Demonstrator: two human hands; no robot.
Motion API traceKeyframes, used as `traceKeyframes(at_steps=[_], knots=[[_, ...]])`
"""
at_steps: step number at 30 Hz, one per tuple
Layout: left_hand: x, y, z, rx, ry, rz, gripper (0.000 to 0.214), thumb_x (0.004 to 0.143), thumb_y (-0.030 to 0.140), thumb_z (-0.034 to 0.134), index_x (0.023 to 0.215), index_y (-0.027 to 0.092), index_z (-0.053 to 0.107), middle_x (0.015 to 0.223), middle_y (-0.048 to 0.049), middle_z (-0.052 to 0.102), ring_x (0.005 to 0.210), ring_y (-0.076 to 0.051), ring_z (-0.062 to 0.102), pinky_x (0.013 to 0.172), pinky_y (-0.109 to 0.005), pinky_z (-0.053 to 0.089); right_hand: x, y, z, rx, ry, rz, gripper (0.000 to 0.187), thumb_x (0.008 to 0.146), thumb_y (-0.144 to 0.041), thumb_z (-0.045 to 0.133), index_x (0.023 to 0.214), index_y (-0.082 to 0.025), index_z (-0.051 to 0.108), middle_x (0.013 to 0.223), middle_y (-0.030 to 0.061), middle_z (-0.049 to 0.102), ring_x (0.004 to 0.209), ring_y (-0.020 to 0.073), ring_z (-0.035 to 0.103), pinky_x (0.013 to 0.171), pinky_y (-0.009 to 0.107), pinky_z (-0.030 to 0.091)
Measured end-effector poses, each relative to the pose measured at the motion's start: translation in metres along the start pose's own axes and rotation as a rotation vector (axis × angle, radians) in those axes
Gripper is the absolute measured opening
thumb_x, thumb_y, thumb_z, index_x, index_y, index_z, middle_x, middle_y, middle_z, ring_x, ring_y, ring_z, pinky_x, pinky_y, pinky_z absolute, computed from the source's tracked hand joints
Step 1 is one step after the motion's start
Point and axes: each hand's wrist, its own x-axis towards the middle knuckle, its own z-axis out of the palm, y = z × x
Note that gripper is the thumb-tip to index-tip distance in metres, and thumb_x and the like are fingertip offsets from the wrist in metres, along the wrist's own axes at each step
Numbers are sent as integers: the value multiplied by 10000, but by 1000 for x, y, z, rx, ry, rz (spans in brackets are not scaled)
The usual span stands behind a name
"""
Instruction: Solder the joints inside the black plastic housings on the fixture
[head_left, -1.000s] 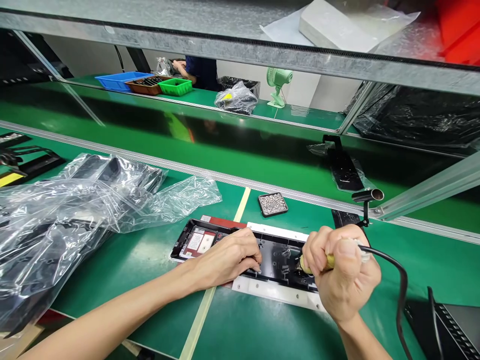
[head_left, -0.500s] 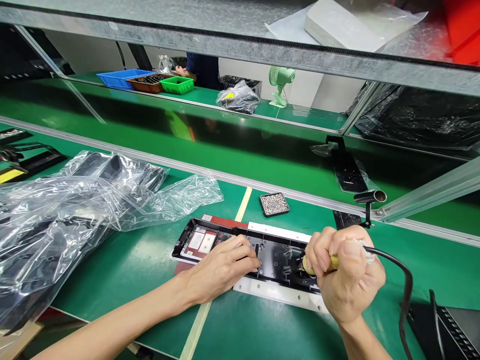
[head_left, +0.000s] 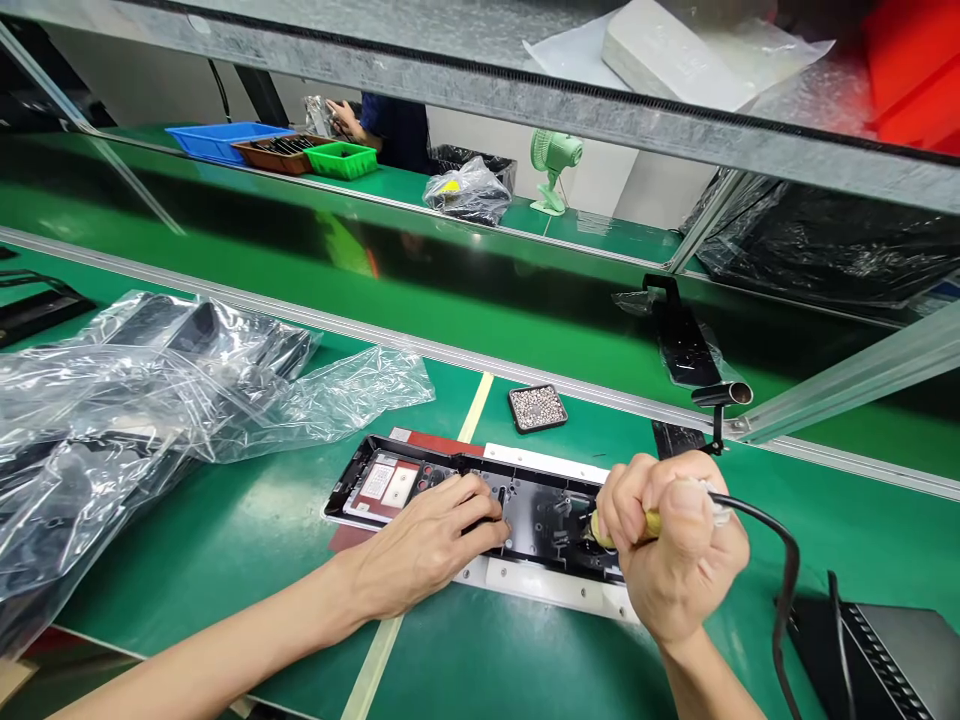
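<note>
Crumpled plastic bags [head_left: 150, 400] lie at the left. My left hand [head_left: 427, 545] rests on the black panel [head_left: 540, 505], near centre, fingers together. To its right, my right hand [head_left: 675, 555] fists around the yellow-handled tool [head_left: 651, 521].

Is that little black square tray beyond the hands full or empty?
Full: the small black square tray is covered edge to edge with tiny silvery pieces.

Tool [head_left: 651, 521] tip hidden behind right hand [head_left: 679, 555] — cord [head_left: 789, 575] leaves frame.
</note>
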Motion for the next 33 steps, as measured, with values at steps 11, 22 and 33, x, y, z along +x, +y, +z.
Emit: traceKeyframes(at_steps=[11, 22, 33], knots=[[79, -78, -19, 45, 26, -291, 250, 1011, 244, 468, 983, 182, 709, 933, -57, 712, 915, -211, 585, 873, -359, 455, -1, 2, 1, 46, 3, 44, 268, 997, -259, 463, 734, -210, 480, 523, -54, 411, 436, 83, 401, 368, 167, 332], [143, -120, 28, 137, -78, -290, 233, 868, 101, 546, 690, 152, 687, 739, -87, 662, 829, -234, 606, 835, -360, 464, 2, 2, 2, 30, 4, 23, 282, 989, -267, 465, 713, -209, 481, 514, -53, 407, 421, 82, 392, 361, 165, 328], [154, -110, 27, 112, -59, -324, 153, 775, 65, 573, 665, 136, 654, 772, -138, 681, 858, -277, 634, 792, -371, 462, -2, 4, 0, 44, -15, 36, 250, 1005, -260, 449, 761, -214, 476, 548, -57, 410, 458, 81, 395, 391, 173, 344]])
